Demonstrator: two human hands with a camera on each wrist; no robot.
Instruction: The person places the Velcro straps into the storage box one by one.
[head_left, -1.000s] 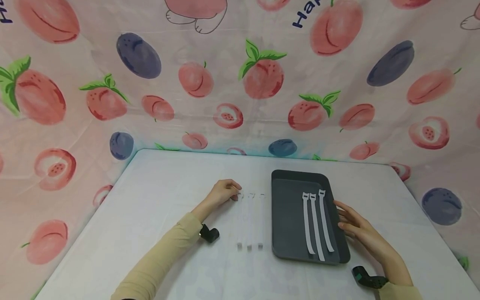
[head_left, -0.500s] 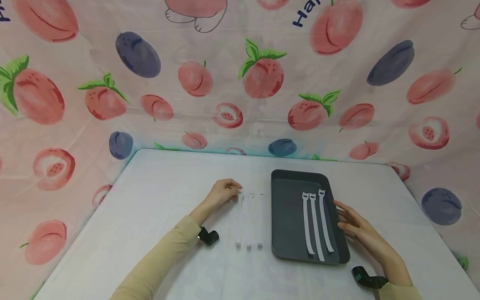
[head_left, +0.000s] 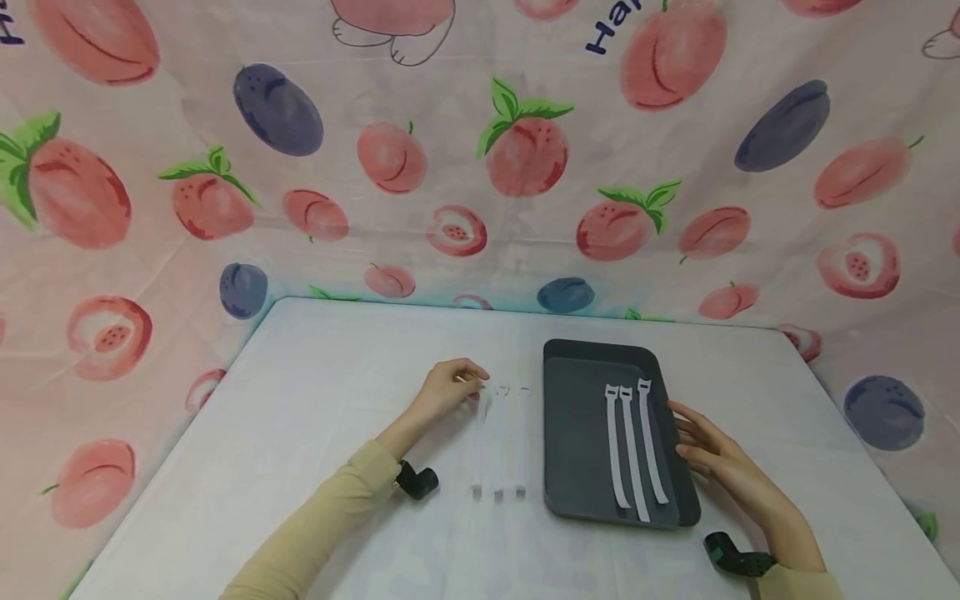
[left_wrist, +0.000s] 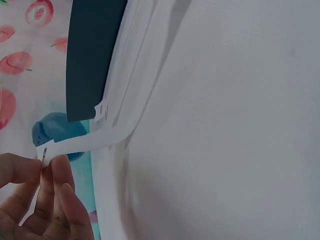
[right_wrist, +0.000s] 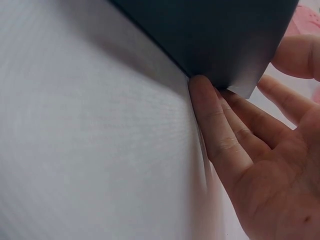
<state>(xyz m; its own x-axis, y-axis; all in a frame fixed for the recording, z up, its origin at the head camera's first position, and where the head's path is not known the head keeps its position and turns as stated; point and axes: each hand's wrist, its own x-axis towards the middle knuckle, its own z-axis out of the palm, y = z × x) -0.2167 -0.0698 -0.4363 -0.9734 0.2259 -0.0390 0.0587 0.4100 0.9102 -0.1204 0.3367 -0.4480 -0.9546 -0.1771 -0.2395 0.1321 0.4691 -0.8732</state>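
My left hand (head_left: 450, 387) pinches the slotted head of a white cable strap (left_wrist: 90, 141) between thumb and fingers. That end is raised, and the strap bends down to the table beside the other white straps. Two pale straps (head_left: 498, 442) lie parallel just right of it, faint against the white cloth. Farther right, the dark grey tray (head_left: 573, 433) bears three white straps (head_left: 632, 450) side by side, slotted heads at the far end. My right hand (head_left: 723, 458) has its extended fingers against the tray's right side, low near the table in the right wrist view.
White cloth covers the table (head_left: 322, 358). Its far edge meets a fruit-printed curtain (head_left: 450, 150) that also hangs at both sides. A black wrist device (head_left: 417, 481) is on the left wrist, and another black device (head_left: 738, 557) on the right.
My left hand has shifted slightly to the right with the strap's head between its fingers. The tray, its straps and my right hand have stayed in place.
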